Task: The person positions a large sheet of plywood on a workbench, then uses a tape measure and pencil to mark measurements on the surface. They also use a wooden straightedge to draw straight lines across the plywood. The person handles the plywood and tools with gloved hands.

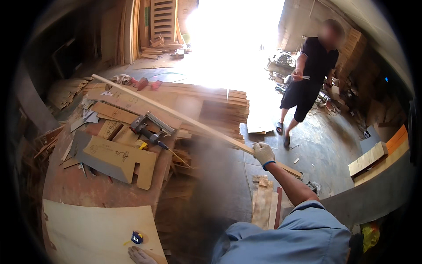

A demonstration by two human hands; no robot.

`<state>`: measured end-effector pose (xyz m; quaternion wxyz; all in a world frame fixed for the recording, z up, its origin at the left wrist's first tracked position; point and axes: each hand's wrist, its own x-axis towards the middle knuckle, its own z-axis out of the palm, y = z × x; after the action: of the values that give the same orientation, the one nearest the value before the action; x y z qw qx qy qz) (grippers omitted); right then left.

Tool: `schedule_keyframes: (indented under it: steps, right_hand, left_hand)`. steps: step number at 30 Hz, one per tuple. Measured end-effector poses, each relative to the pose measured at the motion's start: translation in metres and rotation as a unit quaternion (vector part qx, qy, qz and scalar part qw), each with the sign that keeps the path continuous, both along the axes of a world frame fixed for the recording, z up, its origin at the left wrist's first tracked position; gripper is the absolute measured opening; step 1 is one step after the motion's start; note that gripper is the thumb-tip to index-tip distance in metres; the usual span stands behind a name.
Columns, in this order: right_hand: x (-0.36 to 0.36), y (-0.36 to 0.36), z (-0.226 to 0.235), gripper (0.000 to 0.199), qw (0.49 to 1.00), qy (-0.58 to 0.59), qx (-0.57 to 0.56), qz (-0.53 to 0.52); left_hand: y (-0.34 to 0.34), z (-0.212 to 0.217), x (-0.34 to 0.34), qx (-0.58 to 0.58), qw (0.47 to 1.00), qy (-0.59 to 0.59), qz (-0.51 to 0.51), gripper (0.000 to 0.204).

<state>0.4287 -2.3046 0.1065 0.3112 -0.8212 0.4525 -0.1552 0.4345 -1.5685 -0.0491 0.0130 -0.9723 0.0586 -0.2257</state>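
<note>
My right hand [264, 153], in a pale work glove with a blue cuff, is closed around a long, thin wooden strip [189, 120]. The strip slants from the far left, over the workbench, to a short end beyond my grip on the right. At the bottom edge, my gloved left hand [141, 256] rests with fingers stretched out on a pale plywood sheet [92, 226]; part of it is cut off by the picture's edge. Just beyond its fingers is a blue tape measure [137, 237] with a bit of yellow blade showing.
A nail gun [151, 128] with a hose lies on the bench among marked templates [112, 156]. Stacked boards [224, 105] stand beyond. Another person [314, 66] stands at the right, holding thin pale sticks. Planks [263, 200] lie near my right arm; timber [369, 159] sits farther right.
</note>
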Motion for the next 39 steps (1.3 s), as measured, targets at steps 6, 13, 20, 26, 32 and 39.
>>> schedule_keyframes:
  steps: [6, 13, 20, 26, 32, 39]
  right_hand:
    - [0.122, 0.014, 0.024, 0.044, 0.996, -0.06, -0.053, 0.03]
    - [0.265, 0.023, 0.02, 0.04, 0.985, 0.079, -0.09, 0.12]
    - [0.294, 0.019, -0.029, 0.029, 0.931, 0.145, -0.188, 0.278]
    - [0.307, 0.018, -0.045, 0.026, 0.958, 0.025, -0.202, 0.203]
    - [0.32, 0.139, 0.017, 0.021, 0.849, -0.063, -0.286, 0.44]
    - [0.391, 0.245, 0.014, 0.035, 0.754, 0.043, -0.284, 0.59]
  left_hand:
    - [-0.009, -0.016, 0.005, 0.012, 0.987, 0.101, 0.126, 0.041]
    - [-0.004, -0.005, -0.004, 0.019, 0.996, 0.046, 0.071, 0.041]
    - [-0.023, 0.011, 0.001, 0.025, 0.994, 0.064, 0.089, 0.039]
    - [0.0, -0.005, -0.006, 0.009, 0.993, 0.052, 0.106, 0.039]
    - [-0.023, 0.029, 0.006, -0.098, 0.984, 0.085, 0.122, 0.035]
    - [0.023, -0.038, -0.02, -0.083, 0.994, 0.013, 0.074, 0.04]
